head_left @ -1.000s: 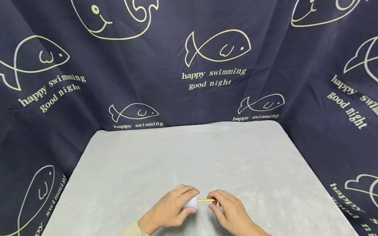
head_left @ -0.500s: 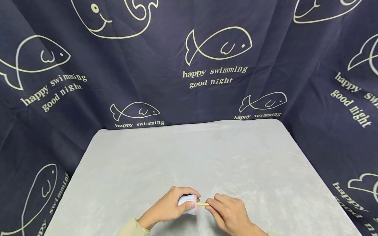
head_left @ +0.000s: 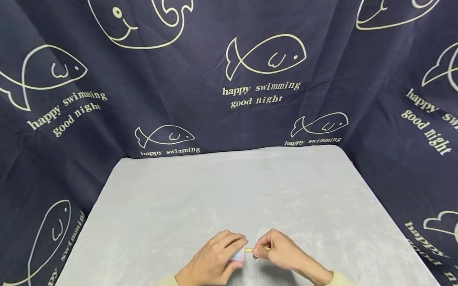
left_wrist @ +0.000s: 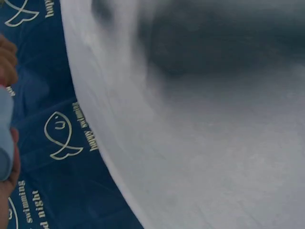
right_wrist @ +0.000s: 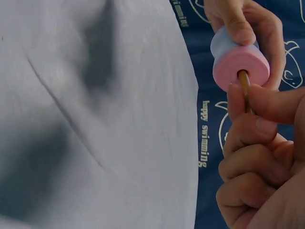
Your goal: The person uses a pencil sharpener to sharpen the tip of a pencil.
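Near the table's front edge, my left hand (head_left: 214,260) grips a light blue pencil sharpener (head_left: 237,256) with a pink end. A yellow pencil (head_left: 248,250) sticks into the hole in the middle of that pink face (right_wrist: 226,74). Close to the sharpener, my right hand (head_left: 280,250) pinches the pencil (right_wrist: 245,86) between thumb and fingers; its other fingers are curled in. The pencil's tip is hidden inside. In the left wrist view, only part of the blue sharpener body (left_wrist: 5,143) shows at the left edge.
A pale grey cloth covers the table (head_left: 229,190). Dark blue curtains (head_left: 214,107) with fish drawings and lettering hang behind it and at both sides.
Both hands have turned about the pencil's line: the right wrist has rolled over, and the left hand's back faces up again. Both have shifted slightly right, with the pencil still in the sharpener.
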Action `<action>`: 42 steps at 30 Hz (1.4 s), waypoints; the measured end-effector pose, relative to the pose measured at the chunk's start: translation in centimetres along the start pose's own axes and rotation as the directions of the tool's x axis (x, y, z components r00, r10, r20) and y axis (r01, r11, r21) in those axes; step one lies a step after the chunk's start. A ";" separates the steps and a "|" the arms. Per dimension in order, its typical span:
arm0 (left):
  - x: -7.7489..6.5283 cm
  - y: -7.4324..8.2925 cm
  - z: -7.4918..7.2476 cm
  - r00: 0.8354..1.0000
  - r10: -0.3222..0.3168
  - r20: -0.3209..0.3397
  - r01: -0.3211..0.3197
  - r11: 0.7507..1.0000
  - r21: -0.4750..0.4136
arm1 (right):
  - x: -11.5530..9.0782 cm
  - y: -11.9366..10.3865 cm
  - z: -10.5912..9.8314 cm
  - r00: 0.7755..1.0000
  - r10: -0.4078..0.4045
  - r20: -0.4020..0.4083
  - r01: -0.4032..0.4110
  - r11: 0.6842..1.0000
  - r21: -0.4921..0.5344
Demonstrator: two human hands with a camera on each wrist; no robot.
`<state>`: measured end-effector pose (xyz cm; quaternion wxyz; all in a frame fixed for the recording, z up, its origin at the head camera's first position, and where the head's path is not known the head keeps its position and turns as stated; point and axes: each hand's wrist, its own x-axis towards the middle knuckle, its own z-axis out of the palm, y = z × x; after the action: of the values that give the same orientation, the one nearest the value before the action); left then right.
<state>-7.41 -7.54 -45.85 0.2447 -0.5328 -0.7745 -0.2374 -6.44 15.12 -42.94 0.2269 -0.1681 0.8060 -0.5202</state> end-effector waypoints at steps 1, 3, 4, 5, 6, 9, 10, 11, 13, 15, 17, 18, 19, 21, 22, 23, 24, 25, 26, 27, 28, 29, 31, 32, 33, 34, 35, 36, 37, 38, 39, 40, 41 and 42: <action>0.1 0.0 0.0 1.000 -0.003 0.010 0.003 1.000 0.004 | -0.1 0.0 0.0 1.000 0.006 -0.008 -0.006 1.000 -0.023; 0.2 -0.2 -0.2 0.999 -0.005 0.033 0.004 1.000 0.018 | -0.2 0.2 0.1 1.000 0.011 -0.028 -0.012 0.998 -0.061; 0.3 -0.3 -0.3 0.999 -0.006 0.045 0.005 1.000 0.021 | -0.2 0.3 0.2 0.999 0.008 -0.035 -0.011 0.997 -0.078; 0.4 -0.4 -0.4 0.998 -0.006 0.058 0.005 1.000 0.021 | -0.3 0.4 0.3 0.999 -0.004 -0.043 0.000 0.995 -0.096; 0.4 -0.5 -0.5 0.997 -0.011 0.070 0.010 1.000 0.017 | -0.3 0.5 0.4 0.998 -0.023 -0.054 0.016 0.993 -0.117; 0.5 -0.8 -1.0 0.991 -0.070 0.113 0.074 0.997 -0.029 | -0.5 0.8 1.0 0.982 -0.139 -0.126 0.108 0.968 -0.226; 0.5 -0.9 -1.2 0.986 -0.107 0.129 0.117 0.991 -0.067 | -0.5 0.8 1.2 0.965 -0.208 -0.160 0.156 0.944 -0.291; 0.6 -1.0 -1.4 0.977 -0.154 0.149 0.171 0.979 -0.111 | -0.5 0.9 1.4 0.940 -0.283 -0.191 0.200 0.910 -0.363; 0.8 -1.3 -1.8 0.945 -0.259 0.201 0.302 0.926 -0.226 | -0.3 1.1 1.7 0.865 -0.441 -0.242 0.268 0.811 -0.520; 1.1 -1.5 -2.3 0.901 -0.348 0.260 0.420 0.848 -0.323 | -0.1 1.3 1.9 0.762 -0.594 -0.259 0.308 0.683 -0.663; 1.4 -1.7 -2.7 0.855 -0.408 0.321 0.511 0.765 -0.391 | 0.1 1.5 2.0 0.680 -0.689 -0.248 0.324 0.587 -0.741; 1.5 -1.8 -2.9 0.837 -0.423 0.347 0.541 0.733 -0.413 | 0.2 1.6 2.0 0.647 -0.723 -0.242 0.328 0.551 -0.767; 1.6 -1.8 -3.0 0.825 -0.431 0.367 0.560 0.711 -0.425 | 0.2 1.6 2.0 0.621 -0.747 -0.236 0.330 0.523 -0.786; 1.7 -1.9 -3.1 0.813 -0.435 0.386 0.577 0.686 -0.442 | 0.3 1.7 2.0 0.584 -0.779 -0.227 0.333 0.485 -0.809; 1.7 -2.0 -3.1 0.812 -0.432 0.392 0.579 0.674 -0.458 | 0.3 1.7 2.0 0.569 -0.792 -0.220 0.334 0.467 -0.819; 1.6 -2.0 -3.1 0.815 -0.425 0.395 0.577 0.665 -0.474 | 0.3 1.7 2.0 0.550 -0.808 -0.211 0.337 0.446 -0.829; 1.6 -2.1 -3.1 0.819 -0.415 0.395 0.570 0.657 -0.493 | 0.3 1.7 2.1 0.535 -0.820 -0.204 0.340 0.430 -0.837; 1.5 -2.1 -3.0 0.828 -0.401 0.392 0.559 0.652 -0.513 | 0.4 1.7 2.2 0.515 -0.834 -0.195 0.342 0.409 -0.846; 1.3 -2.2 -2.9 0.836 -0.389 0.387 0.547 0.645 -0.534 | 0.4 1.6 2.3 0.495 -0.849 -0.186 0.348 0.390 -0.853; 1.2 -2.2 -2.9 0.845 -0.375 0.381 0.533 0.638 -0.555 | 0.4 1.6 2.4 0.476 -0.862 -0.177 0.351 0.370 -0.860; 1.1 -2.3 -2.8 0.855 -0.361 0.371 0.517 0.636 -0.573 | 0.4 1.5 2.5 0.460 -0.872 -0.169 0.354 0.355 -0.865; 1.0 -2.2 -2.7 0.866 -0.350 0.356 0.499 0.641 -0.584 | 0.4 1.5 2.6 0.453 -0.876 -0.167 0.357 0.349 -0.866; 0.8 -2.1 -2.4 0.896 -0.315 0.312 0.443 0.684 -0.580 | 0.1 1.4 2.6 0.481 -0.859 -0.177 0.375 0.384 -0.843; 0.7 -1.9 -2.3 0.917 -0.286 0.277 0.396 0.736 -0.549 | -0.1 1.4 2.5 0.538 -0.821 -0.190 0.397 0.446 -0.802; 0.7 -1.7 -2.1 0.938 -0.247 0.241 0.339 0.794 -0.504 | -0.3 1.2 2.4 0.633 -0.749 -0.197 0.426 0.549 -0.719; 0.7 -1.5 -2.0 0.958 -0.201 0.205 0.274 0.853 -0.445 | -0.6 1.1 2.0 0.732 -0.654 -0.190 0.439 0.666 -0.602; 0.8 -1.3 -1.9 0.975 -0.149 0.166 0.203 0.903 -0.379 | -0.9 0.9 1.7 0.822 -0.544 -0.169 0.421 0.780 -0.462; 0.8 -1.1 -1.7 0.988 -0.092 0.126 0.128 0.942 -0.310 | -1.0 0.7 1.3 0.894 -0.427 -0.134 0.372 0.876 -0.306; 0.9 -0.9 -1.6 0.996 -0.035 0.083 0.053 0.971 -0.232 | -1.2 0.4 0.8 0.947 -0.309 -0.084 0.296 0.945 -0.142; 1.0 -0.7 -1.6 0.999 0.018 0.050 -0.010 0.987 -0.160 | -1.2 0.2 0.4 0.977 -0.212 -0.026 0.212 0.977 0.001; 1.1 -0.6 -1.5 0.998 0.062 0.027 -0.059 0.992 -0.109 | -1.2 0.1 0.0 0.988 -0.147 0.036 0.141 0.982 0.121; 1.2 -0.4 -1.4 0.995 0.098 0.005 -0.097 0.993 -0.061 | -1.1 0.0 -0.3 0.988 -0.127 0.092 0.106 0.974 0.201; 1.3 -0.4 -1.4 0.992 0.125 -0.015 -0.125 0.992 -0.024 | -1.0 -0.1 -0.6 0.984 -0.117 0.137 0.078 0.962 0.263; 1.3 -0.3 -1.3 0.988 0.149 -0.030 -0.148 0.989 0.009 | -0.9 -0.1 -0.7 0.979 -0.109 0.170 0.052 0.949 0.310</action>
<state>-7.95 -7.52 -44.07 0.2754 -0.5844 -0.7297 -0.2241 -6.04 16.09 -42.40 0.3025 -0.2117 0.6844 -0.6287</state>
